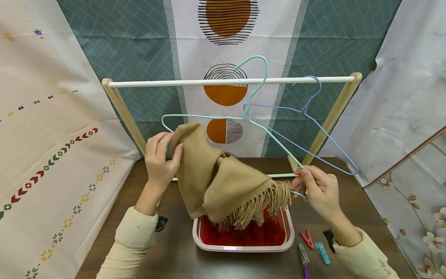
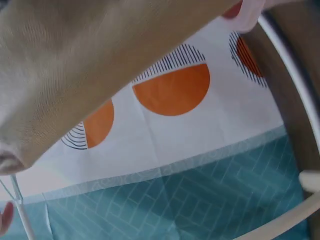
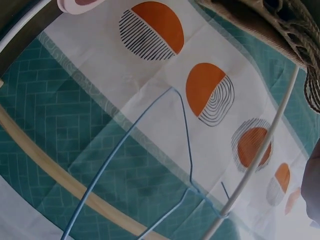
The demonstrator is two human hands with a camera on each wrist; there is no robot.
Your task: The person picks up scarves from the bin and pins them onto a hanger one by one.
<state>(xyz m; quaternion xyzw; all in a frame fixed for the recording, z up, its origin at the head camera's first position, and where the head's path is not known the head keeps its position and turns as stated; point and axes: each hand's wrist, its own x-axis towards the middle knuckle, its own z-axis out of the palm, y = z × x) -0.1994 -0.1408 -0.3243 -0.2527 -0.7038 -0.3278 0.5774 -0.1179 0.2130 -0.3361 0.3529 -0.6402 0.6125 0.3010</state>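
Note:
A tan fringed scarf (image 1: pixel 237 182) hangs bunched through a mint-green clothes hanger (image 1: pixel 209 116), its fringe hanging toward the right. My left hand (image 1: pixel 161 159) pinches the scarf's upper left edge beside the hanger's left end; the fold hides part of the fingertips. At the hanger's lower right corner, my right hand (image 1: pixel 318 188) grips the wire between thumb and fingers. The hanger is held up in front of the rail, its hook near rail height. In the left wrist view the scarf (image 2: pixel 90 65) fills the upper left; the right wrist view catches its fringe (image 3: pixel 311 75).
A white rail (image 1: pixel 156 83) on wooden posts crosses behind, with a blue hanger (image 1: pixel 329 135) hooked at its right. Beneath the scarf stands a pink-rimmed basin (image 1: pixel 244 248) with red contents. Red (image 1: pixel 307 239), grey (image 1: pixel 303 255), teal (image 1: pixel 322 253) and purple (image 1: pixel 306 273) clothespins lie right of it.

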